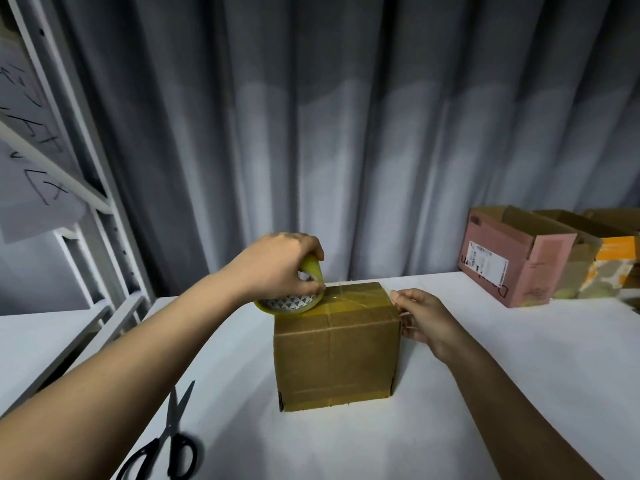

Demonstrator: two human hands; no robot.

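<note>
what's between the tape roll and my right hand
The cardboard box top, with clear tape stretched across it from the tape roll toward the right hand; head view.

left hand [277, 261] covers tape roll [291, 303], scissors [173, 424] cropped
</note>
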